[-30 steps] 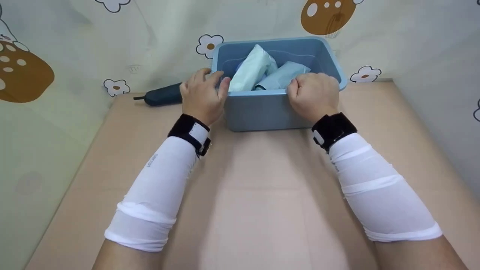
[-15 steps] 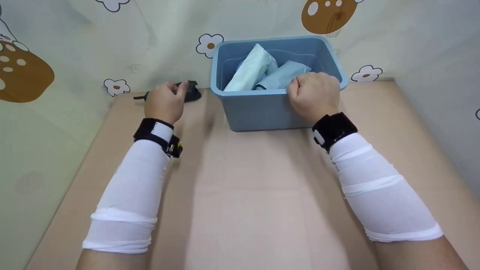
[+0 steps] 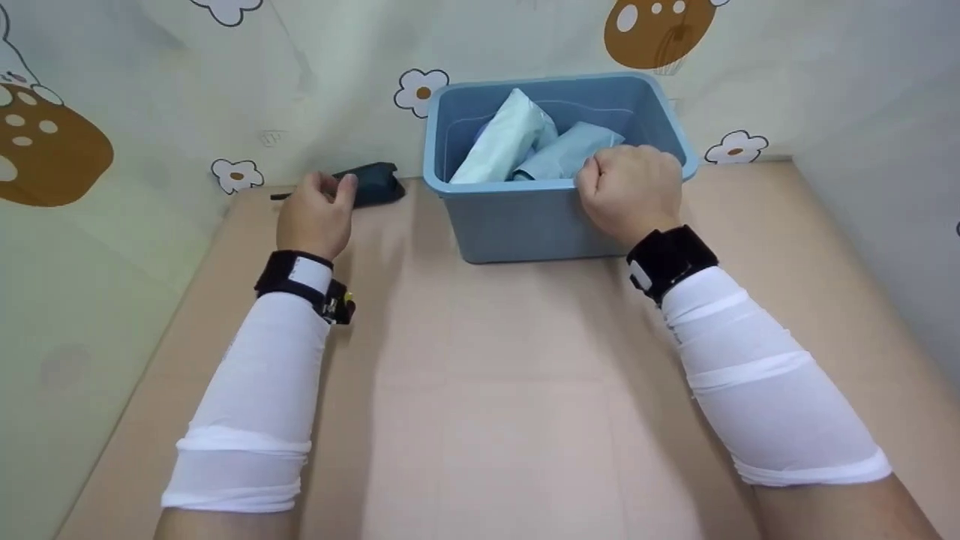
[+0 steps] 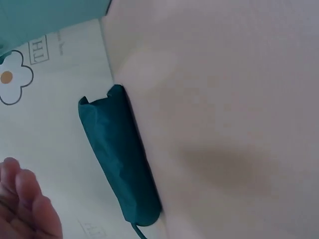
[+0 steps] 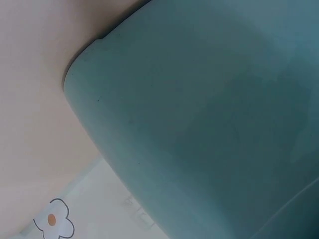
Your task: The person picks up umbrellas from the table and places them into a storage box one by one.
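My right hand (image 3: pixel 630 191) grips the front rim of a light blue plastic bin (image 3: pixel 525 225), its fingers curled over the edge. Two pale packets, a mint one (image 3: pixel 499 142) and a blue-grey one (image 3: pixel 574 150), lie inside. Close to the back wall lies a dark teal fabric sleeve (image 4: pixel 119 154), long like a folded umbrella's cover, with a notched end and a thin cord. My left hand (image 3: pixel 315 217) hovers in front of this sleeve, partly covering it in the head view. In the left wrist view its loosely bent fingers (image 4: pixel 27 186) are apart from the sleeve and hold nothing.
A light tan tabletop (image 3: pixel 510 412) spreads out in front of the bin. Behind it rises a pale wall covering (image 3: pixel 337 75) printed with flowers and brown mushroom caps. The right wrist view is mostly filled by the bin's wall (image 5: pixel 164 109).
My left hand has come off the bin's left side and moved left to the sleeve, then drawn slightly back toward me. The right hand has stayed on the rim.
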Demonstrator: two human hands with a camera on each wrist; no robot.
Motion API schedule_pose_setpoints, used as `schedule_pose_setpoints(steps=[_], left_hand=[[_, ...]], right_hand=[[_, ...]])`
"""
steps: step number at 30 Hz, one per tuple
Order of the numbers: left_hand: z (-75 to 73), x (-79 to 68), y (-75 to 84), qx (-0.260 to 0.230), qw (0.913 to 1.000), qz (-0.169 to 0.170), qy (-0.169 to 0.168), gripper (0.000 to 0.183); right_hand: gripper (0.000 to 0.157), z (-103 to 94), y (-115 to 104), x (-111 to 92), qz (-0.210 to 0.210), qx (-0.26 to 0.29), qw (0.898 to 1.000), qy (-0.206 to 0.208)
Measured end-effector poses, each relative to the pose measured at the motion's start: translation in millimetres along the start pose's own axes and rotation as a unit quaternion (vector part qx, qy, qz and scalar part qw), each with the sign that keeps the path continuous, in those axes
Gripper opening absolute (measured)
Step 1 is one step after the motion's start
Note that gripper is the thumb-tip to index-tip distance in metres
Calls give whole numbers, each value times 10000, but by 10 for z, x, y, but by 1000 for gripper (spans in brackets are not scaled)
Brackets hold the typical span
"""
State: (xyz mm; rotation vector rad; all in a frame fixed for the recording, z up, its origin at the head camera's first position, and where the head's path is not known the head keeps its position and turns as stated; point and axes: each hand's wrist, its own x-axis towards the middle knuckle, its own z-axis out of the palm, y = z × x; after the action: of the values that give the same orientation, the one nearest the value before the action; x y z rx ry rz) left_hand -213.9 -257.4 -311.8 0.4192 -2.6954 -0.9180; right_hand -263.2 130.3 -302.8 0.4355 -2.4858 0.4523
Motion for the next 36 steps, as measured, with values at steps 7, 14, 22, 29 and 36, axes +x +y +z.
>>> schedule_pose_setpoints(steps=[7, 14, 22, 29, 36], left_hand=[[13, 114, -102, 302, 9989, -164, -315, 77], [62, 233, -206, 795, 9938, -273, -730, 82], [110, 402, -202, 1198, 9867, -172, -1086, 96], [193, 636, -201, 1462, 9810, -48, -1272, 97], [217, 756, -464, 1612, 9712, -302, -1728, 102]], right_hand=[[49, -32, 39, 33, 46, -80, 10000, -12], [49, -46, 71, 58, 61, -127, 9999, 17], [49, -40, 86, 57, 142, -109, 9998, -35], [49, -6, 87, 20, 7, -150, 9999, 64], [50, 28, 10, 4, -21, -68, 10000, -45]])
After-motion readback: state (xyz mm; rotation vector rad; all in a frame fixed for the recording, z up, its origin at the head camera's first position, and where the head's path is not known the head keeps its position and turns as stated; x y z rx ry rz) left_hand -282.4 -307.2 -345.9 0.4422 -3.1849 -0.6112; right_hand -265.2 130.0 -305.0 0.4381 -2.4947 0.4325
